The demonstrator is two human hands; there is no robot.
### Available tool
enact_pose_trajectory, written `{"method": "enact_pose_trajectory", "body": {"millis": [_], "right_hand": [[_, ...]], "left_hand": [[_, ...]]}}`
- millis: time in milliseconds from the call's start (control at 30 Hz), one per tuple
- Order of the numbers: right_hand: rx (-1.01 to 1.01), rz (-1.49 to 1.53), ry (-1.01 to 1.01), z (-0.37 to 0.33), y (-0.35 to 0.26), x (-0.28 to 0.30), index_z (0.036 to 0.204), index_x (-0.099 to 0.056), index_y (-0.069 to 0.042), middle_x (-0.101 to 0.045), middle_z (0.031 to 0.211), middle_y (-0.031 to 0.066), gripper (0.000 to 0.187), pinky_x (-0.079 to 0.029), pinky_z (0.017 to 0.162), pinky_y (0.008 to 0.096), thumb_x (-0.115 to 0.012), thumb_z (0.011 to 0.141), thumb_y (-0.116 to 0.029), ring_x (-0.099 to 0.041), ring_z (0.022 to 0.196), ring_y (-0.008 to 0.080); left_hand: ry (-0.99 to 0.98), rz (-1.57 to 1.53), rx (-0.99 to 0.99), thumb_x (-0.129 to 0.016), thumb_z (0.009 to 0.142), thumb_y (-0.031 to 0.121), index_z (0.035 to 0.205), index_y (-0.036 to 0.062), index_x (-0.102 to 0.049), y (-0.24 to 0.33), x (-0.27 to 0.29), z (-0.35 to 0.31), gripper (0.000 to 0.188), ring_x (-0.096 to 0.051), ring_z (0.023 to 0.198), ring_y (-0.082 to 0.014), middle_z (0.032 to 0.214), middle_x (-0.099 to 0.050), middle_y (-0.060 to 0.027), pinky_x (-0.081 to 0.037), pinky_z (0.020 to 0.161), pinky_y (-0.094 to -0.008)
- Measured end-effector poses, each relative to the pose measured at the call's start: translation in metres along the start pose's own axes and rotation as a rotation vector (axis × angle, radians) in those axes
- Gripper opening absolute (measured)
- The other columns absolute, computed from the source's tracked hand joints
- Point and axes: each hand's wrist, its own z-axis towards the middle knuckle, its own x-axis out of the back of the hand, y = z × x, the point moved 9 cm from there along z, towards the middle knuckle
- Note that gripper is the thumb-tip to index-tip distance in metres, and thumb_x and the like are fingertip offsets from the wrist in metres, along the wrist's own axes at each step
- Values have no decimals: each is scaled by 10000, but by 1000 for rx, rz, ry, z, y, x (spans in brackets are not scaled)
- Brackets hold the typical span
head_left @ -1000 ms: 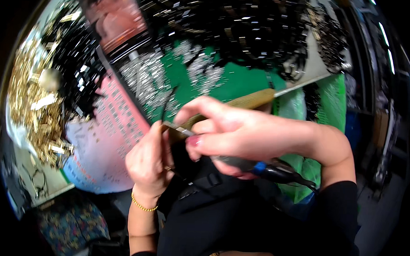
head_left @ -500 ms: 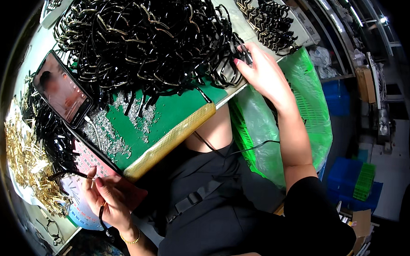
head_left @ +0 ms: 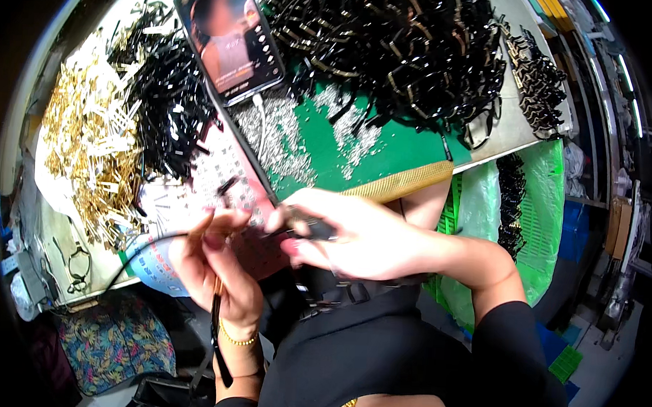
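Note:
My left hand (head_left: 230,279) is closed on a black eyeglass temple (head_left: 216,332) with a gold-coloured part. Its dark end hangs down past my wrist, and another thin dark curved piece (head_left: 141,258) sticks out to the left of the fingers. My right hand (head_left: 371,237) has come up close to the left fingertips, gripping a dark tool (head_left: 313,228) whose kind is blurred. Where the two hands meet, fingers and motion blur hide the detail. Behind them lies a big heap of black temples (head_left: 396,55), some with gold edges.
A phone (head_left: 234,46) with a white cable stands by small silver bits (head_left: 285,145) on a green mat (head_left: 327,171) edged by a gold roll (head_left: 406,179). Gold metal parts (head_left: 91,138) and black pieces (head_left: 167,112) lie left. A green basket (head_left: 544,225) with plastic lining stands right.
My right hand has left the edge of the black heap and come across to my left hand, with the dark tool in it. The view has shifted toward the left.

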Motion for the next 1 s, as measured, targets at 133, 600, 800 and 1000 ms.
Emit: {"method": "enact_pose_trajectory", "body": {"millis": [133,600,800,1000], "right_hand": [[72,-347,-123,9,-4,-19,1229,-476,13,-657,964,243,394,-516,700,474,-604,984,-268,-661,883,406],[123,-1312,211,-36,-24,46,1354,-600,-226,-531,930,120,477,-518,508,354,-626,891,-115,-667,761,247],[122,-1320,276,-31,-24,50,1315,-629,-240,-503,890,91,444,-496,514,367,-654,891,-112,-610,628,245],[152,-1280,289,-34,-25,51,1293,-643,-239,-497,879,73,423,-494,521,357,-666,893,-105,-588,586,232]], "left_hand": [[-82,144,95,-475,1072,90,1243,8,-567,-27,3,1,211,-613,744,-117,920,-673,-73,-513,713,-254],[-142,-27,-2,-376,1102,115,1258,-15,-514,-33,2,29,245,-638,895,-175,1102,-672,-179,-509,843,-303],[-154,-155,93,-377,1106,153,1186,-41,-492,-21,8,17,240,-642,902,-225,1031,-635,-179,-528,870,-362],[-514,405,-152,-627,953,81,1025,75,-652,4,-41,20,77,-618,866,-233,875,-678,2,-392,862,-368]]}}
